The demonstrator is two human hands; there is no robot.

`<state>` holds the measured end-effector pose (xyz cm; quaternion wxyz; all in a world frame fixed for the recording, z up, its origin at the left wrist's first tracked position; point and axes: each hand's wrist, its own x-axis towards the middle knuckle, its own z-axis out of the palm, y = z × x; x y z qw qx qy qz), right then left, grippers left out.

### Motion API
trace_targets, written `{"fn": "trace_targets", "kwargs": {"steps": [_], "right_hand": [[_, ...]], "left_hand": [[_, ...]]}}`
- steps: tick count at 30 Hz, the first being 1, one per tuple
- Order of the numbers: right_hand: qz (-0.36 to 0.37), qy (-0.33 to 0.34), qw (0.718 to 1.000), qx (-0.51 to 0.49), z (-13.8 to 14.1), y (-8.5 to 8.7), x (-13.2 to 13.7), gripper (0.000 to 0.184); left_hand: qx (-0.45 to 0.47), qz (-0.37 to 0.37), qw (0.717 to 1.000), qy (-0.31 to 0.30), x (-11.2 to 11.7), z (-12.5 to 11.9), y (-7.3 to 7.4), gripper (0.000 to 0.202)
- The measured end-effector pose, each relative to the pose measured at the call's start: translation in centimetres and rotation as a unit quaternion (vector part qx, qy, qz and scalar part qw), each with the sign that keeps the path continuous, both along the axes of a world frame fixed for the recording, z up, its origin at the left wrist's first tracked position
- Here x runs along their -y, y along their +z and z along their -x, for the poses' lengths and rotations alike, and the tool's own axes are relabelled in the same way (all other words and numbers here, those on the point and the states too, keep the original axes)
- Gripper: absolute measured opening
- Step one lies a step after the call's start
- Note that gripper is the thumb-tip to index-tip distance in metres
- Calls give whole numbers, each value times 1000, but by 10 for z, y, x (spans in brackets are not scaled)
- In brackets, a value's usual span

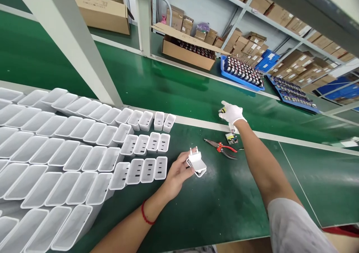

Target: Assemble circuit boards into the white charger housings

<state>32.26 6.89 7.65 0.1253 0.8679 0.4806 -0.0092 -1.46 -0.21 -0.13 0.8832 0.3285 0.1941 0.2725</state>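
Note:
My left hand (179,170) is bare, with a red band at the wrist, and its fingers are closed round a white charger body (197,162) whose two plug pins point up. It hovers just right of several rows of empty white charger shells (84,148) standing on the green table. My right hand (231,113), in a white glove, reaches out to the green conveyor belt (168,85) and pinches a small circuit board (222,110) at the belt's near edge. Another small green circuit board (231,137) lies on the table below that wrist.
Red-handled pliers (221,147) lie on the table between my hands. Beyond the belt stand an open cardboard box (187,53) of parts and blue trays (242,71) full of components. A white frame post (73,47) rises at the left. Shelves with cartons line the back.

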Motion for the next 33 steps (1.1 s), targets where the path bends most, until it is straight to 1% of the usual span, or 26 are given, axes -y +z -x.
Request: {"fn": "trace_targets", "kwargs": {"steps": [2,5,6,7,9,10,11,12,13,14,15,16,17,18,19,20,21,22,25,28,31,33], "right_hand": [[-22,55,998,-1,25,4,7,71],[-22,172,984,-39,79,-4,20,62],[-14,221,973,-61,96,-9,25,57],[-6,287,954,-88,111,-14,30,54],[-21,373,917,-139,132,-24,42,48],[-45,398,901,-166,138,-28,50,46],[-83,401,891,-195,141,-30,60,43],[-136,382,885,-227,142,-31,73,40],[-200,340,878,-272,144,-31,87,38],[-258,280,863,-333,146,-30,103,37],[-299,211,836,-409,149,-29,118,38],[-311,147,798,-494,154,-29,132,42],[-295,100,756,-576,161,-28,144,48],[-263,71,711,-648,169,-29,153,55],[-234,57,674,-699,178,-30,159,60],[-220,47,649,-727,186,-32,163,61],[-225,37,636,-737,192,-34,164,59],[-241,26,629,-738,197,-37,164,55],[-305,-5,623,-720,201,-44,164,44],[-364,-36,614,-700,200,-51,169,39],[-400,-53,583,-705,202,-56,173,35],[-401,-54,558,-725,204,-59,173,36]], "left_hand": [[-3,1,1000,-5,-1,1,4,55],[15,1,1000,2,-1,3,9,52],[23,1,1000,5,-1,3,10,50],[29,1,1000,8,-1,4,11,48],[34,0,999,12,-1,4,12,43],[32,-1,999,16,0,4,13,41],[25,-3,999,21,0,4,12,40],[14,-7,999,29,2,3,12,40],[0,-15,999,39,3,2,11,40],[-17,-25,998,51,5,0,10,41],[-34,-38,997,66,7,-1,8,41],[-48,-51,994,79,9,-2,7,42],[-60,-66,992,91,12,-3,6,43],[-70,-81,989,97,14,-4,5,44],[-78,-99,987,97,16,-4,4,44],[-84,-118,985,92,17,-4,3,43],[-89,-138,983,85,18,-4,2,43],[-92,-158,980,79,19,-3,2,43],[-96,-213,970,67,20,-2,1,45],[-99,-255,960,58,22,-2,1,45],[-118,-291,946,76,26,0,1,42],[-135,-315,935,94,28,0,1,41]]}}
